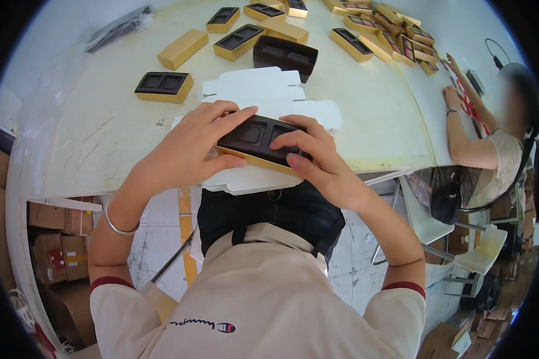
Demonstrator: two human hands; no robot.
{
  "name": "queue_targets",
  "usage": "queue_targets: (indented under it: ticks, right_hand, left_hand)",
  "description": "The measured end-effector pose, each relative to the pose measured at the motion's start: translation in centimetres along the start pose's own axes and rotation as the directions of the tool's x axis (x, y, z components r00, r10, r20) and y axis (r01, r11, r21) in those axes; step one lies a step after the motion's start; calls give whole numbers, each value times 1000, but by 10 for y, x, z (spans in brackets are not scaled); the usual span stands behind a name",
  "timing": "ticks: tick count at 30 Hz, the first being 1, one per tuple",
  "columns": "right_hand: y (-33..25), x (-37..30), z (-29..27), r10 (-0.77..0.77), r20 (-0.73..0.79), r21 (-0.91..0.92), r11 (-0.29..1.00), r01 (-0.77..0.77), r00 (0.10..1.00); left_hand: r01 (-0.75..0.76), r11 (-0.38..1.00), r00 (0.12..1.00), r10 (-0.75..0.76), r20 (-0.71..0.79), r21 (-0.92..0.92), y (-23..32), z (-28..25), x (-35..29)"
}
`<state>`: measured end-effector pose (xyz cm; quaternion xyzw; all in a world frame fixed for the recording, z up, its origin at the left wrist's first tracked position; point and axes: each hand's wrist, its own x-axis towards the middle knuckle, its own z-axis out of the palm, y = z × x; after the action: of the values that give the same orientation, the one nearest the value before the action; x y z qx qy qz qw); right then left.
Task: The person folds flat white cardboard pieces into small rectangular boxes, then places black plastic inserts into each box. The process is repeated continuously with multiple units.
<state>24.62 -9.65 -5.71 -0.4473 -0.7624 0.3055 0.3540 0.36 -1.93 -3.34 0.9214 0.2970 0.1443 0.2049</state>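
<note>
Between my hands, near the table's front edge, is a gold box with a black plastic insert that has two recesses. My left hand grips its left end, thumb on the near side and fingers over the far edge. At the other end my right hand holds the box, thumb and fingers pressing on the insert. Flat white die-cut cardboard blanks lie under and behind the box. A loose black plastic tray sits just beyond them.
Gold boxes with black inserts stand to the left and back, beside closed gold boxes. More boxes are heaped at the back right. A co-worker sits at the right with both hands on the table. Cardboard cartons fill shelves below left.
</note>
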Motion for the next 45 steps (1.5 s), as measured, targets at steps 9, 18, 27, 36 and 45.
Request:
queue_targets:
  ticks: [9, 18, 27, 36, 45]
  right_hand:
    - [9, -17, -9, -191, -163, -172, 972, 163, 968]
    - [0, -1, -41, -220, 62, -50, 974, 223, 974]
    - [16, -20, -7, -356, -142, -397, 875, 276, 924]
    - [50, -12, -82, -268, -481, -466, 885, 16, 835]
    - [109, 10, -115, -248, -472, -673, 721, -164, 846]
  left_hand:
    - [-16, 1000, 992, 18, -123, 17, 1, 12, -7]
    - [24, 971, 987, -61, -150, -237, 7, 16, -6]
    - [-23, 990, 987, 1, -159, -139, 2, 18, -7]
    - [-351, 897, 880, 217, -423, -270, 24, -3, -26]
    - [-440, -72, 672, 634, -382, -895, 96, -51, -46]
